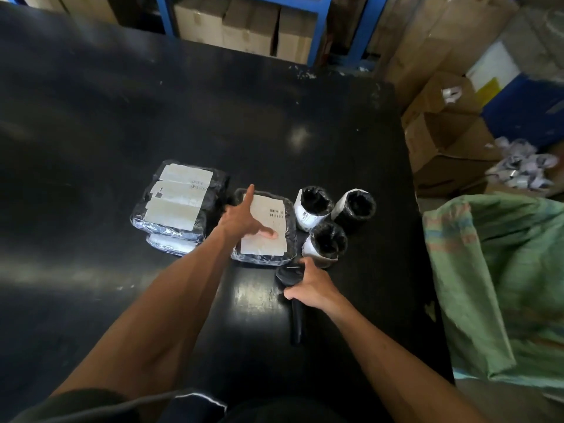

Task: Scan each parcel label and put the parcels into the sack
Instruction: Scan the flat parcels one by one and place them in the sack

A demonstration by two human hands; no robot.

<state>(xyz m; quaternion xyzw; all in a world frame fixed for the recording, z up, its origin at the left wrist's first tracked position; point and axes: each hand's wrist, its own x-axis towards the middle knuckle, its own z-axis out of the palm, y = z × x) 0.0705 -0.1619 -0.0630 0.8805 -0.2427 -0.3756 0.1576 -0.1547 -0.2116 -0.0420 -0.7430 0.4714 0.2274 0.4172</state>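
A flat black parcel [268, 242] with a white barcode label lies mid-table. My left hand [241, 219] hovers over its left side, fingers spread, thumb resting on the label. To its left sits a stack of flat parcels [178, 206] with white labels. Three black cylindrical parcels [332, 222] with white labels stand upright to its right. My right hand [311, 288] grips a black handheld scanner [294, 303] lying on the table just below the flat parcel. A green woven sack [500, 282] hangs open at the table's right edge.
The black table [152, 117] stretches far left and back. Open cardboard boxes [448, 141] and crumpled label scraps [525, 166] sit on the floor at right. Blue shelving with cartons [253, 29] stands behind the table.
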